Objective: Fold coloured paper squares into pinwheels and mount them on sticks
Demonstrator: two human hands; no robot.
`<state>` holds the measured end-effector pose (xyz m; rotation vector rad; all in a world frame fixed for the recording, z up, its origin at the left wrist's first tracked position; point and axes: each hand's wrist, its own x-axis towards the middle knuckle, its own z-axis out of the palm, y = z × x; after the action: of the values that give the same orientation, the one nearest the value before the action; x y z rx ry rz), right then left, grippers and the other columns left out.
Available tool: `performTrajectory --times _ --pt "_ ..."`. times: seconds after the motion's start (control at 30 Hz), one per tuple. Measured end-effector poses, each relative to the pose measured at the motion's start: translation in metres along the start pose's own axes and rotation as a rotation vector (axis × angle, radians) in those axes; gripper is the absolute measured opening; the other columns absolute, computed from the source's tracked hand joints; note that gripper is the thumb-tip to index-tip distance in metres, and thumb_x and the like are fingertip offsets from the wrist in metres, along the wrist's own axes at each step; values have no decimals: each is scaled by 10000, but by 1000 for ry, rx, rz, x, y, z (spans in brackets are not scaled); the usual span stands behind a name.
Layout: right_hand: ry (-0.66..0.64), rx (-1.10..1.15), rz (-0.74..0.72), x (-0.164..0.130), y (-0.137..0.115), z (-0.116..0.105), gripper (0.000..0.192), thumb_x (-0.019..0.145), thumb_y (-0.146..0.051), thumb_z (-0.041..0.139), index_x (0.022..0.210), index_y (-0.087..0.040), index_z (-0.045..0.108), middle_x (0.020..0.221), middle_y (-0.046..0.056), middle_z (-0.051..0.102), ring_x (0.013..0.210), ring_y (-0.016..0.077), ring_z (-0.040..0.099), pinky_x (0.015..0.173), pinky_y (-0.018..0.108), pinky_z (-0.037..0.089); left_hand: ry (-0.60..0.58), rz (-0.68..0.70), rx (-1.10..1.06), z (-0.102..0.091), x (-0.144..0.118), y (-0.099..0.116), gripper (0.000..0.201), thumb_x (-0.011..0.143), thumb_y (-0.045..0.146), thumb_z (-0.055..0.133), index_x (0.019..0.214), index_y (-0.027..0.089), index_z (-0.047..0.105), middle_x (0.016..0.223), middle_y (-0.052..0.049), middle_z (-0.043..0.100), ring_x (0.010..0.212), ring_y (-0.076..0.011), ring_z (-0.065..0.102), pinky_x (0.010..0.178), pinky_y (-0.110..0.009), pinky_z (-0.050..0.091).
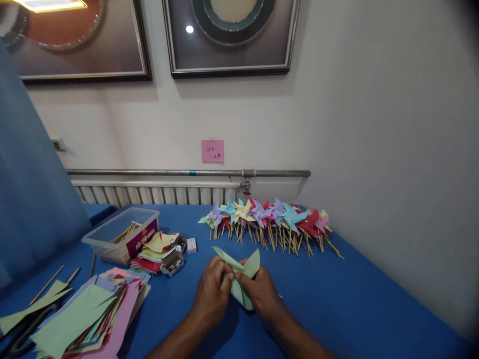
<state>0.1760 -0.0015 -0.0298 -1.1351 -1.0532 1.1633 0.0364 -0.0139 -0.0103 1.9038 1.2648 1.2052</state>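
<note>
Both my hands meet over the blue table (337,299) on one light green paper piece (243,271), folded into pinwheel-like flaps. My left hand (211,294) pinches its left side at the centre. My right hand (260,291) grips its right side, with flaps sticking up and down between the fingers. A row of finished paper pinwheels (269,217) on wooden sticks lies just beyond my hands, near the wall.
A clear plastic box (121,234) with sticks stands at the left. Beside it lie small boxes of pins (172,262) and cut paper. A pile of coloured paper squares (90,314) and loose sticks (47,284) fills the near left. A radiator (157,192) runs along the wall.
</note>
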Motion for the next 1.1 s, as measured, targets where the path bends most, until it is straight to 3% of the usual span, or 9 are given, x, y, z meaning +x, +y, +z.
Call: performTrajectory --times 0.3,1.1 --pt "-19 -6 -17 -4 -9 1 300 586 -392 793 749 -184 650 586 -35 601 558 148 528 558 264 446 12 24 54 1 0 -6 128 871 180 467 749 215 486 844 -15 537 794 -176 529 733 -295 385" --pt "-35 -98 -30 -5 -7 1 260 626 -372 766 770 -169 689 590 -18 631 553 158 548 532 259 437 10 15 172 1 -2 -6 129 872 140 457 774 212 500 852 -17 562 800 -184 542 748 -315 358"
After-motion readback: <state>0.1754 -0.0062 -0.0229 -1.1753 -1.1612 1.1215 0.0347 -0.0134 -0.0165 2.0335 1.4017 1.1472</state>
